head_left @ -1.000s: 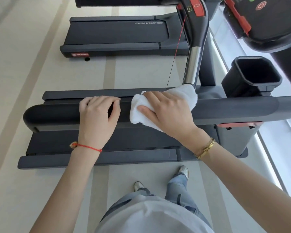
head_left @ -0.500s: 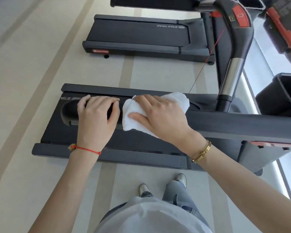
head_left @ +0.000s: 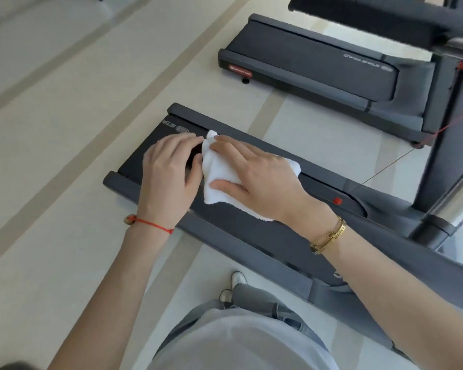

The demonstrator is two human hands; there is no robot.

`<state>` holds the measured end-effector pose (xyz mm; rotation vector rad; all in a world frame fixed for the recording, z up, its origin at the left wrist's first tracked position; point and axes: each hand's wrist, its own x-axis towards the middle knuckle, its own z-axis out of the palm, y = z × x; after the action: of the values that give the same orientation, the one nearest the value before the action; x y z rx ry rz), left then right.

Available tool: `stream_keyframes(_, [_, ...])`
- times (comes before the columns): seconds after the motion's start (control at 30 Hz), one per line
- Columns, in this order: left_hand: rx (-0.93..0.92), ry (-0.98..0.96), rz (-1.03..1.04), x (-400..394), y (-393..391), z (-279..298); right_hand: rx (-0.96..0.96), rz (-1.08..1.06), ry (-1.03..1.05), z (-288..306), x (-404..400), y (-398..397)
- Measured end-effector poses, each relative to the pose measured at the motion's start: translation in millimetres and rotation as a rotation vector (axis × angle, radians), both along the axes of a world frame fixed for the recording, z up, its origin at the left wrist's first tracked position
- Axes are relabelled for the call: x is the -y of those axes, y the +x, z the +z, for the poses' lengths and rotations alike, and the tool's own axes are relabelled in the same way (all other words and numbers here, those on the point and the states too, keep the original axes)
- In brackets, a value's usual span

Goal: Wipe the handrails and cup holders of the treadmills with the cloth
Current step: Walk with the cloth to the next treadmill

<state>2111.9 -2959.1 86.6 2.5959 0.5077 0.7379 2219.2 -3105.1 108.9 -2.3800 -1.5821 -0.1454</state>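
**Star Trac branding visible on treadmill row**

White letters "STA" beside a round logo (head_left: 181,128) stand on the dark belt of the near treadmill (head_left: 225,236), the rest of the word hidden behind the left hand (head_left: 169,177). On the far treadmill (head_left: 318,76), a pale wordmark (head_left: 364,61) with a round logo runs upside down along the belt and appears to read "STAR TRAC". A red badge (head_left: 240,71) on that treadmill's rear corner carries white lettering too blurred to read.
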Motion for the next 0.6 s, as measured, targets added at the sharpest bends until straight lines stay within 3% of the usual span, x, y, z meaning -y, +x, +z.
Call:
stream_keyframes(0.17, [0.020, -0.039, 0.154, -3, -31, 2, -0.066, 0.224, -0.051, 3, -27, 8])
stream_keyframes(0.43, [0.002, -0.081, 0.349, 8, -77, -10, -0.111, 0.306, -0.030, -3, -53, 2])
stream_keyframes(0.6, [-0.007, -0.099, 0.475, 4, -101, -15, -0.243, 0.384, 0.032, -5, -74, -19])
